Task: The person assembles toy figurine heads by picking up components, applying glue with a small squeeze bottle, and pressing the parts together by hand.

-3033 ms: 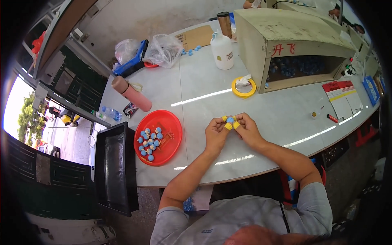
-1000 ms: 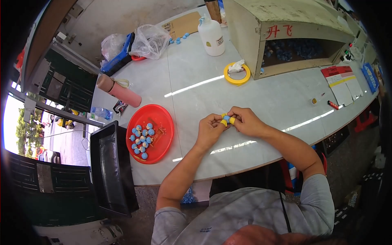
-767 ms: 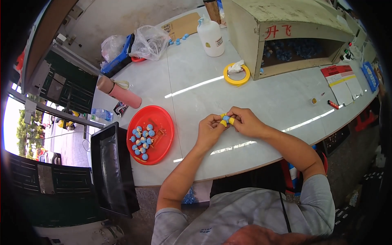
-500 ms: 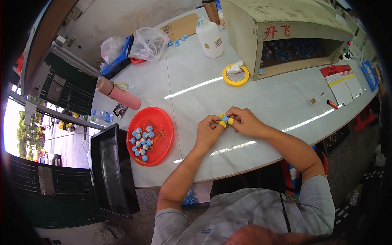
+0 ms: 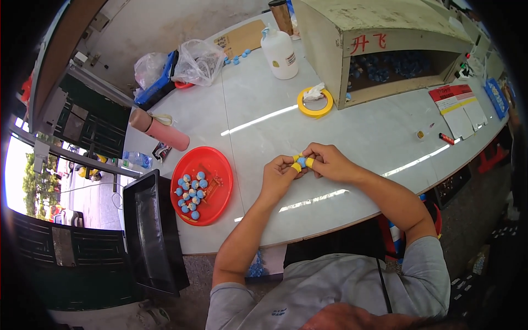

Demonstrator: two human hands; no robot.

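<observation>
Between the fingertips of both hands is a small blue rounded piece (image 5: 301,161), held just above the table. My left hand (image 5: 279,175) pinches it from the left, and my right hand (image 5: 329,163) grips it from the right. Yellow tape or finger covers wrap the thumbs and index fingertips. To the left, a red round tray (image 5: 223,192) holds several similar blue-and-cream pieces (image 5: 191,192) in a cluster. The fingers hide much of the piece in my hands.
A pink bottle (image 5: 168,136) lies or leans beside the tray. Farther back are a white jug (image 5: 280,55), a yellow tape roll (image 5: 315,113) and a clear plastic bag (image 5: 199,61). A greenish metal cabinet (image 5: 345,71) stands at right, and a black bin (image 5: 149,231) is beyond the table's left edge.
Both hands stay at nearly the same spot with the blue piece between them. The whole view has shifted very slightly; the fingers show only a small adjustment.
</observation>
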